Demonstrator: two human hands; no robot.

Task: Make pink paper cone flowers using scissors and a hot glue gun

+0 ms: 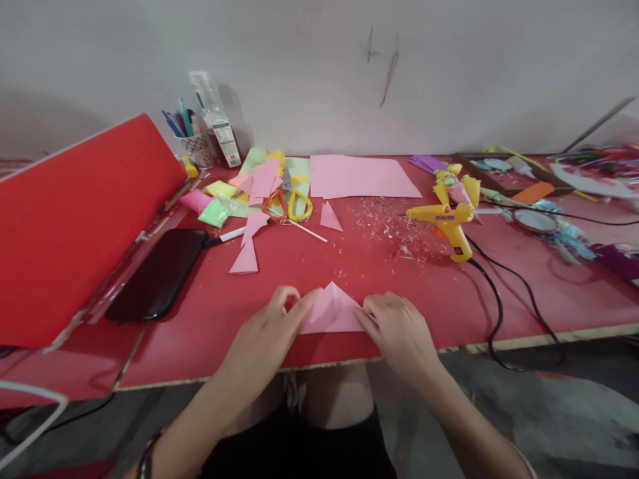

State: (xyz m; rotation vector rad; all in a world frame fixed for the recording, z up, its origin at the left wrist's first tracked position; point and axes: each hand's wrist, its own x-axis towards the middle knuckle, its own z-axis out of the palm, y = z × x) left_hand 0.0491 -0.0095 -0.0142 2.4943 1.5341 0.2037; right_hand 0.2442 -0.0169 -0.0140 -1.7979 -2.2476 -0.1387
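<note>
A folded triangle of pink paper lies near the front edge of the red table, its point facing away from me. My left hand holds its left corner, thumb along the paper and fingers curled. On the opposite corner, my right hand pinches the paper between thumb and fingers. Smaller folded pink paper pieces rest further off to the left, and another pink piece lies beyond the triangle.
A yellow glue gun stands at right, its black cord hanging over the edge. Scissors, a phone, a red board, pink sheets, a glass bottle and a pen cup surround the work area.
</note>
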